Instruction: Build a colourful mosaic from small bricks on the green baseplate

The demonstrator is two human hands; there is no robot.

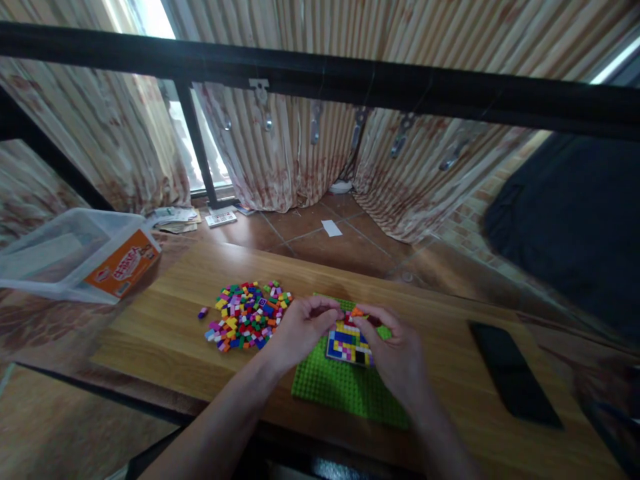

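A green studded baseplate [345, 393] lies on the wooden table. On its far half sits a patch of small multicoloured building bricks [347, 341], packed closely together. My left hand [303, 330] is at the patch's far left corner, fingers curled together; what they grip, if anything, is hidden. Across from it, my right hand [397, 350] pinches a small orange brick [357, 311] between thumb and forefinger, over the far edge of the patch. Left of the baseplate is a heap of loose bricks [245, 317] in many colours.
A dark phone-like slab [515, 373] lies on the table [165, 320] at right. One purple brick [203, 312] is apart from the heap. A clear plastic bin [75, 257] with an orange label stands at left. A black metal bar [320, 73] crosses beyond the table.
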